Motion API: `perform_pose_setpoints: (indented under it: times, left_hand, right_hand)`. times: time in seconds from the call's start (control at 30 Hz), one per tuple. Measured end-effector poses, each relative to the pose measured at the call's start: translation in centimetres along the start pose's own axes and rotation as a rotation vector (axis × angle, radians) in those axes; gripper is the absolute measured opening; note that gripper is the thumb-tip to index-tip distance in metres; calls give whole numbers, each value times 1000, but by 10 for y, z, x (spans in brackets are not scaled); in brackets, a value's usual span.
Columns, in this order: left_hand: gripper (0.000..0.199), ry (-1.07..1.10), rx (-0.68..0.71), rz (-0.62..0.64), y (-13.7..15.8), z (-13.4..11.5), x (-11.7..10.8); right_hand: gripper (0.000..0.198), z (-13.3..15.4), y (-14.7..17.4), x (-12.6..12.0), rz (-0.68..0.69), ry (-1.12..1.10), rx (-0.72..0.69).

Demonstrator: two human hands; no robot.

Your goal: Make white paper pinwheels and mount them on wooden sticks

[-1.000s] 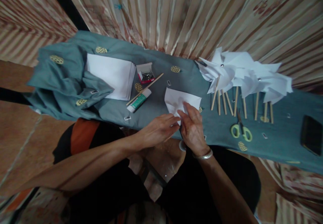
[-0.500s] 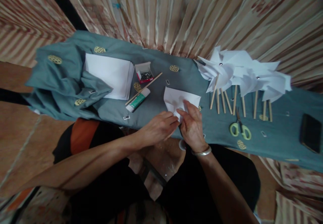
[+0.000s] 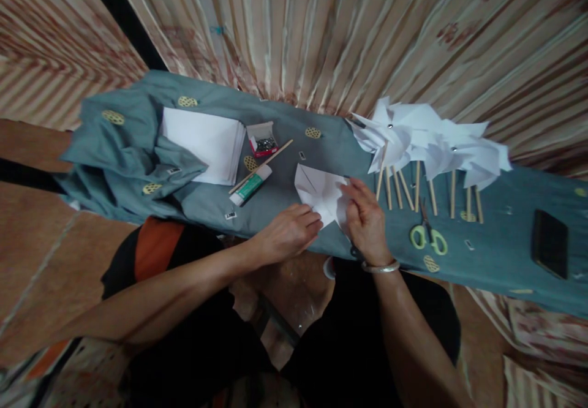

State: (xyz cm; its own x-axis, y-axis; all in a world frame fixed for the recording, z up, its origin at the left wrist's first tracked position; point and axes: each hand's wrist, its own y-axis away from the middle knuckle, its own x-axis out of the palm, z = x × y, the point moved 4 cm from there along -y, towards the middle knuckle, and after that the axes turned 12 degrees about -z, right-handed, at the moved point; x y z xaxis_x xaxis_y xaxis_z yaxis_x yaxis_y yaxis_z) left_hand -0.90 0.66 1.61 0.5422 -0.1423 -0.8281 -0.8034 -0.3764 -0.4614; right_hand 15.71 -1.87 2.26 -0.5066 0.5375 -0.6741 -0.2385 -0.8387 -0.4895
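A square of white paper (image 3: 324,188), with slits running in from its corners, lies at the table's front edge between my hands. My left hand (image 3: 294,227) is closed, its fingertips pinching the paper's near left side. On the paper's right side, my right hand (image 3: 366,218), with a silver bangle at the wrist, has its thumb and fingers closed on the edge. Left of the paper rest a glue stick (image 3: 251,185) and a thin wooden stick (image 3: 281,149). Behind them stands an open box of metal pins (image 3: 263,144).
A stack of white paper (image 3: 202,138) lies at the left, partly under bunched tablecloth (image 3: 110,157). Several paper pinwheels (image 3: 427,132) on wooden sticks lie at the back right. Green-handled scissors (image 3: 428,236) and a black phone (image 3: 550,242) are nearer the front right.
My right hand has moved from the paper's near middle to its right edge, uncovering the slits. My left hand stays at the near left side. The camera view has shifted slightly.
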Motion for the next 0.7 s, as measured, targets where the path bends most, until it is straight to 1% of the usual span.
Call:
perform_pose_setpoints:
  times: [0.07, 0.23, 0.3, 0.4, 0.47, 0.63, 0.7]
  left_hand:
    - [16, 4, -7, 15, -1, 0, 0]
    - [17, -7, -11, 46, -4, 1, -6]
    - [20, -14, -12, 48, -6, 2, -11]
    - [21, -23, -16, 32, -6, 5, -20]
    - [20, -35, -23, 23, -5, 9, -26]
    - [21, -131, -61, -2, -1, 25, -36]
    - [21, -163, -62, -14, -1, 30, -37]
  right_hand:
    - [40, -7, -11, 3, 0, 79, -3]
    - [41, -13, -28, 16, 74, 230, -35]
    - [40, -13, -31, 15, 74, 239, -48]
    - [37, -16, -33, 8, 55, 186, -30]
    - [37, -20, -33, 2, 45, 141, 20]
    - [36, -36, -27, -10, 58, 33, 241]
    - [34, -39, -22, -13, 64, 15, 281]
